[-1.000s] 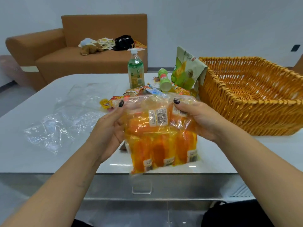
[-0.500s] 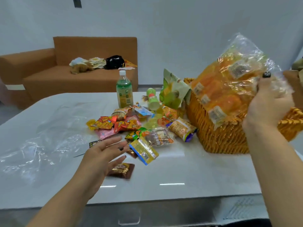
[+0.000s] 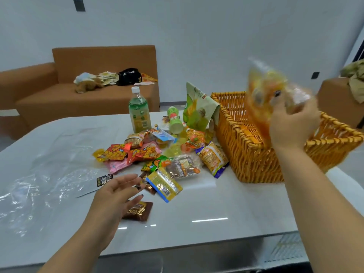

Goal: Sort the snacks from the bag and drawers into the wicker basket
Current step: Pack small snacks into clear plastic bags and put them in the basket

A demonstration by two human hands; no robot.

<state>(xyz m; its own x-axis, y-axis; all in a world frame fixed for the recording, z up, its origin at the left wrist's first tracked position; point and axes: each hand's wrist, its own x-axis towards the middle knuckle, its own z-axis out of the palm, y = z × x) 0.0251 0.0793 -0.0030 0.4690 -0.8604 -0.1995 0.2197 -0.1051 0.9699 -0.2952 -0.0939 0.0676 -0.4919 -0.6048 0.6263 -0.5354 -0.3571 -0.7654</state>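
Note:
My right hand [image 3: 293, 125] grips a clear bag of orange snack packs [image 3: 266, 95], blurred, held over the orange wicker basket [image 3: 256, 158] on the right of the white table [image 3: 216, 209]. My left hand [image 3: 116, 196] hovers open, fingers relaxed, above a brown chocolate packet [image 3: 140, 211], near a yellow-and-blue packet [image 3: 164, 184]. A pile of small snack packets [image 3: 137, 152] lies in the middle of the table. Behind it stand a green drink bottle [image 3: 138, 113], a tipped green cup [image 3: 175, 121] and a green pouch [image 3: 199, 109] leaning on the basket.
A crumpled clear plastic bag [image 3: 45, 174] spreads over the table's left side. A brown sofa [image 3: 88, 81] with clothes and papers stands behind. Another brown seat [image 3: 338, 99] is at the far right. The table's front edge runs below my arms.
My left hand let go of the bag of orange packs. My right hand carried it up and right to above the basket, and it now tilts downward. The left hand dropped over the loose packets.

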